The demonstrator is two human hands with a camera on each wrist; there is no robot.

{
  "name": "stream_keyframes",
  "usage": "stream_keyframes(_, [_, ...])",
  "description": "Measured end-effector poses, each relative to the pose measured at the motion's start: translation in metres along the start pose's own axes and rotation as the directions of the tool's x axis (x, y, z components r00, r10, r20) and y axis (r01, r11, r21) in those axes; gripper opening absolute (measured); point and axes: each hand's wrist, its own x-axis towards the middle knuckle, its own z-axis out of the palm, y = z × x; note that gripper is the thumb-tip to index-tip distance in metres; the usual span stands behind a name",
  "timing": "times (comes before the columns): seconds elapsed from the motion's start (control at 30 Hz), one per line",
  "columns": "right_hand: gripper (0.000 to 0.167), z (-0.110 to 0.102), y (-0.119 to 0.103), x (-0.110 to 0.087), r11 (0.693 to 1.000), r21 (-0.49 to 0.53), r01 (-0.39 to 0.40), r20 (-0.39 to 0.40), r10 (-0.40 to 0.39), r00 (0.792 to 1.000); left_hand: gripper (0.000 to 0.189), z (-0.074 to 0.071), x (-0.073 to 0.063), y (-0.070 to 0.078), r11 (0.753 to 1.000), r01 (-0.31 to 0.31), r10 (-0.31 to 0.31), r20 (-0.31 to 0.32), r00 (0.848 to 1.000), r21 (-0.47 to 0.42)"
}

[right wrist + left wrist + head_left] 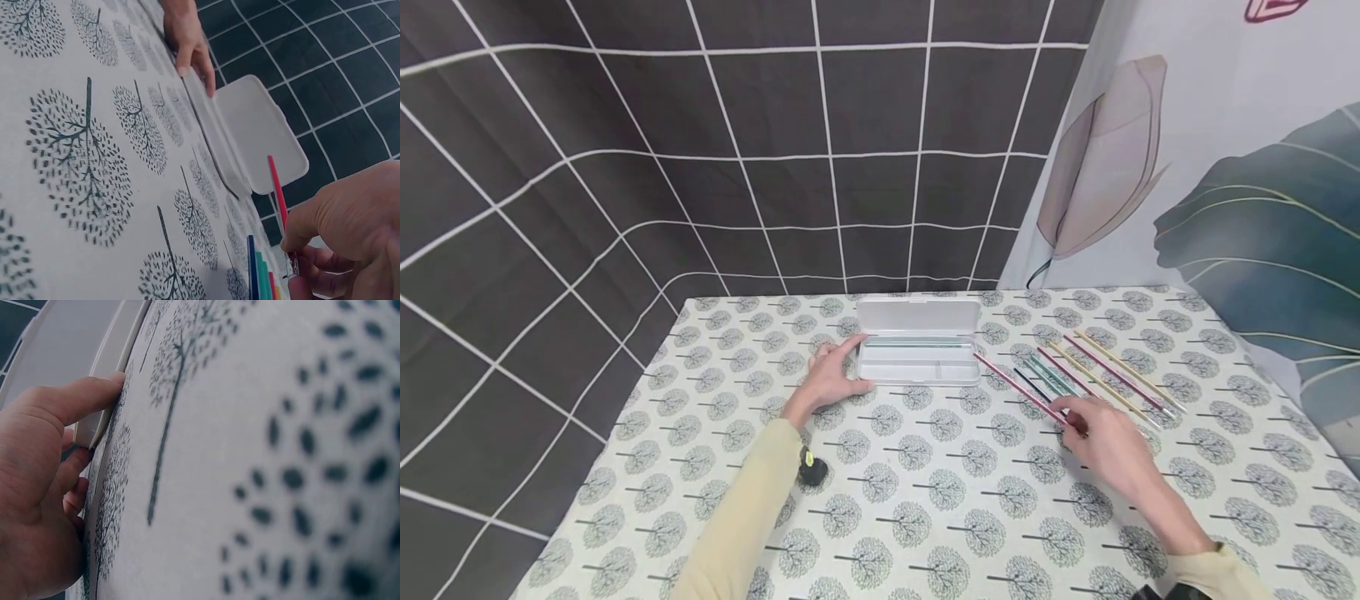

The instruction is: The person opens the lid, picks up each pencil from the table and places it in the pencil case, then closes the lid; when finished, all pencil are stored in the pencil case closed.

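Note:
A white pencil case (900, 372) stands with its lid (917, 317) raised. Light blue-green pencils (917, 342) lie in its long rear compartment, while the front compartments show bare. My left hand (831, 379) holds the case's left end, thumb at the front edge and fingers toward the back. Between thumb and fingers, my right hand (1105, 442) pinches a red pencil (1011, 383) near its near end. The pencil's far tip points toward the case's right side. In the right wrist view the red pencil (278, 187) appears in front of the lid.
Right of the case several pencils lie side by side: a dark blue pencil (1033, 385), green pencils (1051, 377), red ones and yellow ones such as the yellow pencil (1127, 368). A tree-print cloth (917, 500) covers the table, with a dark grid curtain (790, 192) behind.

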Motion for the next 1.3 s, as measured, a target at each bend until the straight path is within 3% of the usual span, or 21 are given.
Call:
stream_keyframes(0.4, [0.033, 0.01, -0.005, 0.035, 0.986, -0.012, 0.165, -0.007, -0.165, 0.986, 0.096, -0.001, -0.003, 0.002, 1.0, 0.005, -0.005, -0.005, 1.0, -0.014])
stream_keyframes(0.83, [0.033, 0.025, -0.014, 0.079, 0.958, -0.044, 0.283, 0.06, -0.28, 0.958, 0.095, -0.002, -0.002, 0.002, 1.0, -0.018, 0.018, -0.013, 1.0, 0.006])
stream_keyframes(1.3, [0.033, 0.039, -0.021, 0.108, 0.958, -0.051, 0.282, 0.144, -0.272, 0.952, 0.095, -0.002, -0.003, 0.003, 1.0, -0.017, 0.017, -0.009, 1.0, 0.009])
